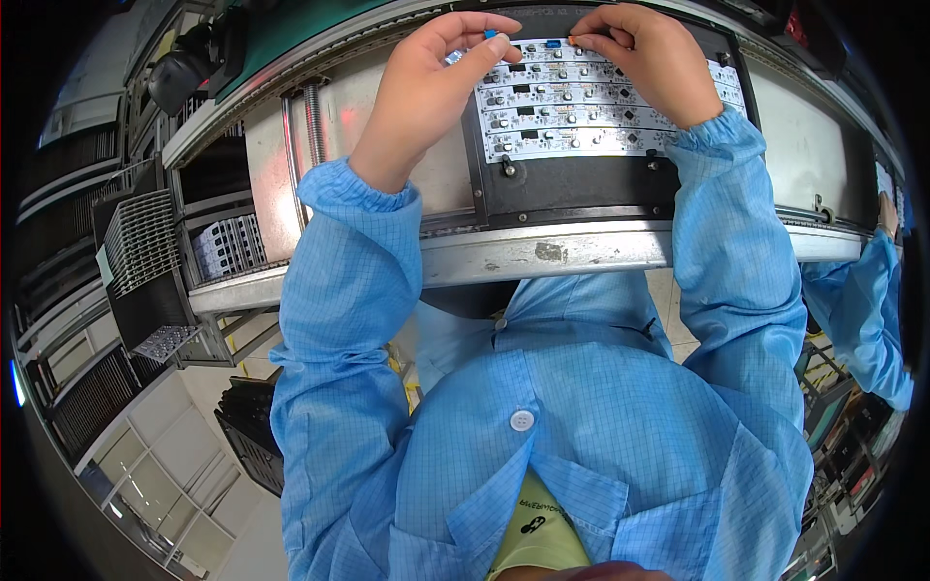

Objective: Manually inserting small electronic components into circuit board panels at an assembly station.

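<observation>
left hand (pixel 422 85) pinching blue part (pixel 490 34), right hand (pixel 668 70) pinching orange part (pixel 573 40), white circuit boards (pixel 579 143) beneath

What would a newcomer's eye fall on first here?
Probably the blue checked smock, filling the lower middle. Then the white circuit boards on a black carrier near the top. Near their far edge, the left hand holds a small blue component and the right hand an orange component.

white circuit boards (pixel 586 118) partly hidden behind the right hand (pixel 664 60)
</observation>
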Action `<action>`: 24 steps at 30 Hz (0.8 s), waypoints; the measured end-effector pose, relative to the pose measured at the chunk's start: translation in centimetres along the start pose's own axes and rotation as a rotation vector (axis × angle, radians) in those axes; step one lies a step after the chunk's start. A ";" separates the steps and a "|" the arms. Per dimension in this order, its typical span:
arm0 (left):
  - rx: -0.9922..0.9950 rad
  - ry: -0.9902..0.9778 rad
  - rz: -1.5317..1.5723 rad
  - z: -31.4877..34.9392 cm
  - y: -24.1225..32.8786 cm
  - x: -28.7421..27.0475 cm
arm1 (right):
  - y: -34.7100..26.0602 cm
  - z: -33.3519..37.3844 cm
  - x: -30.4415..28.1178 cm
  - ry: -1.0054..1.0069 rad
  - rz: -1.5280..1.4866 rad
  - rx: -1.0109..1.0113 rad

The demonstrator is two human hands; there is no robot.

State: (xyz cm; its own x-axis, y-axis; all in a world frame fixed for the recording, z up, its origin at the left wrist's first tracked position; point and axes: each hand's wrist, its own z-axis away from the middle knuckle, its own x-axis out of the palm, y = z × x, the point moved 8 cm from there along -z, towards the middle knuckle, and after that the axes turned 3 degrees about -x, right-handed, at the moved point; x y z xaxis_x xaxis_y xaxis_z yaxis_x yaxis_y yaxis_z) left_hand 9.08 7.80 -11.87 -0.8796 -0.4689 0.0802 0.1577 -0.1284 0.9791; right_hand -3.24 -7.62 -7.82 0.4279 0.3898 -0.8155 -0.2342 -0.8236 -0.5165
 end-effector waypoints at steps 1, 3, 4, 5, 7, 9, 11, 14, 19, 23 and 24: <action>0.000 0.000 0.000 0.0 -0.1 -0.1 | -0.2 0.0 -0.1 0.010 0.016 -0.030; 0.032 -0.010 -0.041 -0.1 -0.1 -0.2 | -1.5 0.1 -0.9 0.015 0.070 -0.076; 0.032 -0.009 -0.041 -0.1 -0.2 -0.3 | -2.2 0.1 -1.2 0.020 0.125 -0.123; 0.033 -0.008 -0.041 -0.2 -0.3 -0.4 | -2.2 0.1 -1.2 0.020 0.124 -0.124; 0.032 -0.011 -0.041 -0.2 -0.3 -0.3 | -2.6 0.3 -1.5 0.053 0.162 -0.212; 0.037 -0.001 -0.080 -0.1 -0.2 -0.4 | -2.8 0.3 -1.5 0.037 0.176 -0.212; 0.021 0.000 -0.049 -0.2 -0.5 -0.3 | -2.8 0.5 -1.3 0.020 0.188 -0.213; 0.332 -0.160 0.050 -1.3 -0.3 -0.2 | -3.0 1.0 -1.0 0.049 0.272 -0.268; 0.162 -0.036 -0.122 -0.7 -1.1 -0.4 | -3.2 3.2 1.8 0.015 0.710 -0.501; 0.234 -0.028 -0.277 -0.1 0.4 0.2 | -3.0 2.1 -0.9 -0.058 0.424 -0.290; 0.227 -0.014 -0.273 0.1 0.8 0.4 | -2.9 1.8 -2.2 0.055 0.218 -0.330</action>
State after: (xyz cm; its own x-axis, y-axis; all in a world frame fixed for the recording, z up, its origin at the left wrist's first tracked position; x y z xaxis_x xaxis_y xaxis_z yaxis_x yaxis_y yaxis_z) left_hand 8.84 7.59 -11.04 -0.8820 -0.4315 -0.1894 -0.1867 -0.0491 0.9812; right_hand -5.09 -5.33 -4.95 0.4474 0.1761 -0.8768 -0.0354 -0.9762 -0.2141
